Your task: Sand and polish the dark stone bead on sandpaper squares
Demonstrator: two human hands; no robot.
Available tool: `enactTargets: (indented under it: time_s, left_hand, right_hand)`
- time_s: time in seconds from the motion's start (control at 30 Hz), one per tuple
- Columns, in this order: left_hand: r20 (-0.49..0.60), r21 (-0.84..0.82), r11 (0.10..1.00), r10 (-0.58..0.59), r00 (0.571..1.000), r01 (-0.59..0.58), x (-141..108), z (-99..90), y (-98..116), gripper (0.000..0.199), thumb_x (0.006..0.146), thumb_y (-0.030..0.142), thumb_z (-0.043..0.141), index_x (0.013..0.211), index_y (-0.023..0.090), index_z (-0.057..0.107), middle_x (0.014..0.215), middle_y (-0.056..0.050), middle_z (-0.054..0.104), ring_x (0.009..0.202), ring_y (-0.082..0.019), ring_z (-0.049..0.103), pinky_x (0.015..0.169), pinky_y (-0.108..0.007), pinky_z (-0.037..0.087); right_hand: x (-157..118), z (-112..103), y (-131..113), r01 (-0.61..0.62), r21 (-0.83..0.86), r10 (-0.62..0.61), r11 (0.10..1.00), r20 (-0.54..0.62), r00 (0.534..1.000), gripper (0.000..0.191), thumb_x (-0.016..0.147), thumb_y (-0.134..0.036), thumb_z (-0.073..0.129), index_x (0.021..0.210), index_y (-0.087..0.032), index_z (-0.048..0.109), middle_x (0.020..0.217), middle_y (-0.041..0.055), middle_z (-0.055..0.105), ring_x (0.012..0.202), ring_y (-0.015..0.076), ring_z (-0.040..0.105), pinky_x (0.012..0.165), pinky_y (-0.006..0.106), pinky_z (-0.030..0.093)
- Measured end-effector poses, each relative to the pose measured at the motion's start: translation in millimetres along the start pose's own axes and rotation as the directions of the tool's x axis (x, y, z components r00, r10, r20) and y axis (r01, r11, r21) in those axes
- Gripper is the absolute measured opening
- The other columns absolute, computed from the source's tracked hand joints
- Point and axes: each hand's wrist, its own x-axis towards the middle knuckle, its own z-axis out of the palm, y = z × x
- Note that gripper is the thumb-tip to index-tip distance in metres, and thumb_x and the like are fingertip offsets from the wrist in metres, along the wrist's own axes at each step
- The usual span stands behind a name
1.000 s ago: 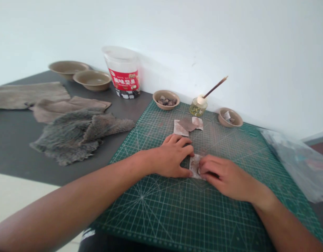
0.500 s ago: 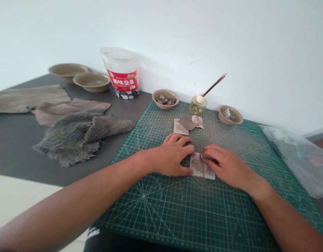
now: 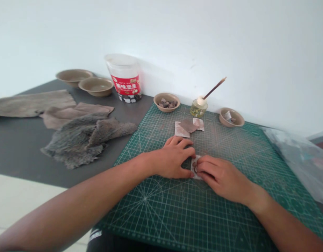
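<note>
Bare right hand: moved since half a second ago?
Yes. The bare right hand has moved left and nearer the wearer, judged against the green gridded cutting mat.

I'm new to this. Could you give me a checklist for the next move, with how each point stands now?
1. Left hand at the left edge of the pale sheet: ok, thumb and index fingertip are there.
2. Sheet flat on the green mat: ok, as far as it shows.
3. Whole sheet in sight: not ok, the right hand covers part.
4. Right hand's grip: cannot tell, its fingers hide most of anything pinched.
5. Glass bottle upright: ok, with a stick leaning from its neck.
</note>
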Motion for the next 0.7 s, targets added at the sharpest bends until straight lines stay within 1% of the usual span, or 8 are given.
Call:
enactTargets:
  time_s: [0.1, 0.17, 0.27, 0.33, 0.43, 0.5, 0.63, 0.7]
  left_hand:
    - [-0.002, -0.004, 1.0, -0.01, 1.0, 0.01, -0.2, 0.2, -0.5, 0.05, 0.081, 0.054, 0.073, 0.121, 0.028, 0.06, 0.151, -0.009, 0.043, 0.144, -0.039, 0.031, 0.116, -0.059, 0.027]
    - [-0.002, -0.004, 1.0, -0.015, 1.0, 0.015, -0.4, 0.1, -0.4, 0.051, 0.081, 0.054, 0.073, 0.123, 0.029, 0.06, 0.152, -0.008, 0.043, 0.144, -0.039, 0.03, 0.116, -0.059, 0.026]
    - [0.003, -0.008, 1.0, -0.011, 1.0, 0.011, -0.7, -0.4, 0.2, 0.05, 0.081, 0.054, 0.073, 0.121, 0.028, 0.061, 0.151, -0.008, 0.043, 0.144, -0.038, 0.031, 0.116, -0.06, 0.027]
    - [0.004, -0.009, 1.0, -0.009, 1.0, 0.009, -0.8, -0.7, 0.4, 0.048, 0.081, 0.054, 0.073, 0.118, 0.027, 0.061, 0.151, -0.009, 0.043, 0.143, -0.039, 0.031, 0.116, -0.06, 0.027]
    - [0.0, -0.01, 1.0, -0.012, 1.0, 0.012, -1.0, -1.1, 0.5, 0.046, 0.081, 0.053, 0.073, 0.117, 0.027, 0.061, 0.152, -0.009, 0.043, 0.143, -0.039, 0.031, 0.116, -0.06, 0.027]
    - [0.001, -0.013, 1.0, -0.014, 1.0, 0.014, -1.2, -1.2, 0.5, 0.047, 0.081, 0.053, 0.073, 0.117, 0.027, 0.061, 0.152, -0.009, 0.043, 0.144, -0.039, 0.031, 0.116, -0.06, 0.027]
    - [0.004, -0.013, 1.0, -0.008, 1.0, 0.008, -1.3, -0.6, 0.2, 0.048, 0.08, 0.053, 0.074, 0.118, 0.027, 0.061, 0.152, -0.009, 0.043, 0.144, -0.038, 0.03, 0.117, -0.059, 0.026]
    - [-0.005, -0.013, 1.0, -0.007, 1.0, 0.007, -1.2, 0.1, -0.2, 0.047, 0.08, 0.052, 0.074, 0.118, 0.027, 0.061, 0.152, -0.009, 0.043, 0.143, -0.038, 0.031, 0.118, -0.059, 0.025]
  right_hand:
    - [-0.6, -1.8, 1.8, -0.101, -0.045, 0.097, 0.994, -0.083, 0.992, 0.013, 0.1, -0.02, 0.052, 0.101, -0.022, 0.065, 0.107, 0.0065, 0.068, 0.096, 0.0214, 0.065, 0.087, 0.038, 0.053]
    - [-1.4, -3.4, 3.2, -0.146, -0.037, 0.143, 0.989, -0.086, 0.986, 0.011, 0.1, -0.02, 0.054, 0.098, -0.022, 0.064, 0.105, 0.0054, 0.068, 0.093, 0.0206, 0.065, 0.084, 0.038, 0.053]
    - [-1.0, -1.8, 0.4, -0.05, 0.001, 0.05, 0.999, -0.001, 0.999, 0.013, 0.1, -0.02, 0.052, 0.097, -0.022, 0.065, 0.102, 0.005, 0.068, 0.091, 0.0195, 0.065, 0.083, 0.035, 0.053]
    - [0.0, 0.2, -1.4, -0.005, -0.01, 0.005, 1.0, 0.0, 1.0, 0.015, 0.101, -0.02, 0.051, 0.1, -0.022, 0.065, 0.104, 0.0062, 0.069, 0.094, 0.0205, 0.065, 0.085, 0.036, 0.053]
    - [-0.5, -1.8, 2.0, -0.099, -0.052, 0.095, 0.994, -0.077, 0.993, 0.013, 0.1, -0.02, 0.052, 0.101, -0.022, 0.065, 0.107, 0.0068, 0.068, 0.096, 0.0217, 0.065, 0.087, 0.039, 0.053]
    - [-2.3, -5.6, 5.3, -0.145, -0.037, 0.142, 0.989, -0.066, 0.988, 0.012, 0.1, -0.02, 0.053, 0.098, -0.022, 0.065, 0.104, 0.0056, 0.068, 0.093, 0.0207, 0.065, 0.085, 0.037, 0.053]
    - [-2.4, -5.8, 3.4, -0.022, 0.005, 0.021, 1.0, 0.073, 0.997, 0.014, 0.101, -0.021, 0.052, 0.096, -0.023, 0.065, 0.098, 0.0036, 0.068, 0.089, 0.019, 0.065, 0.082, 0.034, 0.052]
    - [-0.6, -3.6, 2.5, -0.02, -0.022, 0.021, 1.0, 0.035, 0.999, 0.014, 0.101, -0.02, 0.052, 0.097, -0.022, 0.066, 0.099, 0.0041, 0.068, 0.091, 0.0196, 0.065, 0.083, 0.035, 0.052]
